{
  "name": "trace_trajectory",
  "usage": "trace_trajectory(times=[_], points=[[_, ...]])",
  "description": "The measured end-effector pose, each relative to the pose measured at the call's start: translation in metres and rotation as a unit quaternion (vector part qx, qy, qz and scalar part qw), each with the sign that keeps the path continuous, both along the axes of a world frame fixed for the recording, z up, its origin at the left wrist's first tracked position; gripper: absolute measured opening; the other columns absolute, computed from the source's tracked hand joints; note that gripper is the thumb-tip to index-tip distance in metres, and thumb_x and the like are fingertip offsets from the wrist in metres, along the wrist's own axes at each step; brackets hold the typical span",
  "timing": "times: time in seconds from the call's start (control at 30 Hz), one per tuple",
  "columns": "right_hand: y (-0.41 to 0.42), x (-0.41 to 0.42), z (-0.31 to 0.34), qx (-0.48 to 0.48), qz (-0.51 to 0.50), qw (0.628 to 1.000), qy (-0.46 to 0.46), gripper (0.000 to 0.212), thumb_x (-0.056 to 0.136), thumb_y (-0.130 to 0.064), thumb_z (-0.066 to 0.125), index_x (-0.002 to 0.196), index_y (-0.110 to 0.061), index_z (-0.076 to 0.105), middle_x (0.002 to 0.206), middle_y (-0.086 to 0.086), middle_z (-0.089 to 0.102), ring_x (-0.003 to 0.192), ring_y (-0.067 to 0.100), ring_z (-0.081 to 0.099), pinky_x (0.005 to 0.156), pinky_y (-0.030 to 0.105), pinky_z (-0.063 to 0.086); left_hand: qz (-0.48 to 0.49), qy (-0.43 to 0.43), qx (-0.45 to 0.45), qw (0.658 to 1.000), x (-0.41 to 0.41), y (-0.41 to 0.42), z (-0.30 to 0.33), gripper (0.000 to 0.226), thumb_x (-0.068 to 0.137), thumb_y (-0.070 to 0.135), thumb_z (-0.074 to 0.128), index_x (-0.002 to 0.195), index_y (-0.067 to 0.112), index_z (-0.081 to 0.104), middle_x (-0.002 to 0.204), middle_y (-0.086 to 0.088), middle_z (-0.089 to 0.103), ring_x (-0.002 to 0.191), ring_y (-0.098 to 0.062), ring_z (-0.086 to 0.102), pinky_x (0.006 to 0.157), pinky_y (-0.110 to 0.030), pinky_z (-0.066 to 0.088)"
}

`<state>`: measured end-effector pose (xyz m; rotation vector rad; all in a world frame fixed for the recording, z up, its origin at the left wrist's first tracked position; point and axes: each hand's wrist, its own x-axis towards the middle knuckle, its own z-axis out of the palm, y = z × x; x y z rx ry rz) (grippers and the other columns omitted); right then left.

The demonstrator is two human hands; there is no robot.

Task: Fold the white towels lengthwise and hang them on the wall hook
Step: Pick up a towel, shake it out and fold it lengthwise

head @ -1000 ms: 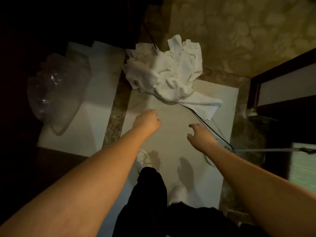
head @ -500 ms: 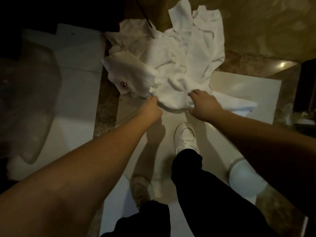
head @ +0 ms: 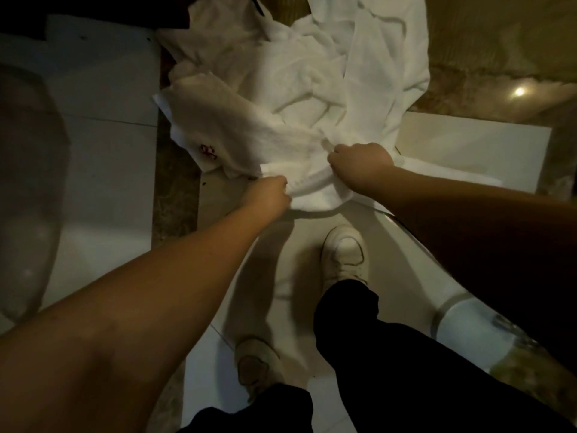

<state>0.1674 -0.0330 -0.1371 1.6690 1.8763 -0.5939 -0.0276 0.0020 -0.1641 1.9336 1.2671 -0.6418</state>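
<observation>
Both fists clamp one hem, my left hand (head: 271, 192) and right hand (head: 359, 168); I'd lift this towel (head: 307, 190) clear of the pile (head: 296, 85) before folding lengthwise.

A dim room has a glossy floor of pale square tiles (head: 103, 170) crossed by mottled brown marble bands (head: 176, 195), with a lamp's bright reflection (head: 519, 91) far right.

Both arms reach forward, left hand (head: 271, 192) and right hand (head: 359, 168) clenched.

White shoes (head: 345, 254), perhaps plastic bag (head: 28, 189)
</observation>
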Motion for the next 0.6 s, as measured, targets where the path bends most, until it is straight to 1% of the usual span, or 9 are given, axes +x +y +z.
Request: trace_trajectory(times=[0.07,0.13,0.2,0.27,0.33,0.43,0.53,0.6], points=[[-0.017,0.005,0.007,-0.013,0.018,1.0,-0.003,0.018,0.104,-0.017,0.046,0.116,-0.015,0.059,0.12,0.011,0.053,0.102,0.033,0.061,0.068,0.038,0.038,-0.041,-0.001,0.01,0.999,-0.004,-0.012,0.005,0.015,0.096,0.028,0.057,0.087,0.02,0.049,0.109,-0.015,0.067,0.102,-0.037,0.06,0.073,-0.032,0.036],[-0.034,0.009,0.021,-0.018,0.021,1.0,-0.002,0.015,0.102,-0.016,0.05,0.114,-0.014,0.06,0.118,0.011,0.052,0.101,0.033,0.059,0.067,0.037,0.037,-0.062,-0.019,0.023,0.998,-0.008,-0.028,0.018,0.015,0.098,0.03,0.055,0.088,0.021,0.049,0.108,-0.014,0.066,0.101,-0.034,0.059,0.075,-0.033,0.036],[-0.05,0.009,0.042,-0.017,0.012,1.0,-0.006,0.016,0.101,-0.016,0.052,0.114,-0.015,0.06,0.116,0.01,0.05,0.101,0.032,0.058,0.065,0.036,0.036,-0.061,-0.037,0.019,0.997,-0.012,-0.043,0.038,0.014,0.099,0.03,0.054,0.09,0.02,0.05,0.108,-0.014,0.065,0.102,-0.034,0.058,0.076,-0.034,0.035],[-0.068,0.009,0.068,-0.008,0.004,1.0,-0.01,0.016,0.101,-0.015,0.051,0.114,-0.015,0.061,0.112,0.009,0.05,0.101,0.03,0.056,0.064,0.036,0.036,-0.041,-0.049,0.018,0.998,-0.015,-0.056,0.064,0.015,0.1,0.03,0.053,0.092,0.018,0.052,0.108,-0.014,0.064,0.1,-0.036,0.058,0.077,-0.036,0.04],[-0.088,0.006,0.098,0.009,-0.004,1.0,-0.01,0.016,0.101,-0.015,0.05,0.112,-0.015,0.061,0.107,0.008,0.05,0.098,0.029,0.055,0.062,0.035,0.036,-0.031,-0.062,0.035,0.997,-0.02,-0.064,0.096,0.016,0.101,0.028,0.05,0.095,0.014,0.056,0.106,-0.014,0.064,0.097,-0.036,0.059,0.077,-0.039,0.045],[-0.11,-0.002,0.152,0.034,-0.028,0.999,-0.007,0.015,0.101,-0.016,0.049,0.109,-0.014,0.062,0.105,0.008,0.051,0.096,0.029,0.056,0.06,0.035,0.037,-0.049,-0.089,0.084,0.991,-0.029,-0.073,0.152,0.02,0.103,0.025,0.045,0.099,0.011,0.058,0.1,-0.013,0.062,0.093,-0.036,0.058,0.074,-0.039,0.04],[-0.123,-0.015,0.218,0.065,-0.071,0.995,0.002,0.016,0.102,-0.018,0.047,0.11,-0.013,0.061,0.107,0.009,0.053,0.098,0.031,0.057,0.061,0.036,0.038,-0.065,-0.096,0.115,0.987,-0.04,-0.082,0.217,0.021,0.105,0.024,0.041,0.104,0.01,0.057,0.101,-0.014,0.063,0.093,-0.037,0.058,0.076,-0.041,0.045],[-0.13,-0.024,0.266,0.099,-0.099,0.99,0.009,0.018,0.102,-0.019,0.047,0.109,-0.011,0.061,0.107,0.01,0.055,0.098,0.032,0.058,0.06,0.035,0.035,-0.074,-0.087,0.127,0.985,-0.047,-0.088,0.263,0.023,0.106,0.024,0.038,0.107,0.009,0.054,0.103,-0.015,0.064,0.092,-0.038,0.058,0.073,-0.04,0.044]])
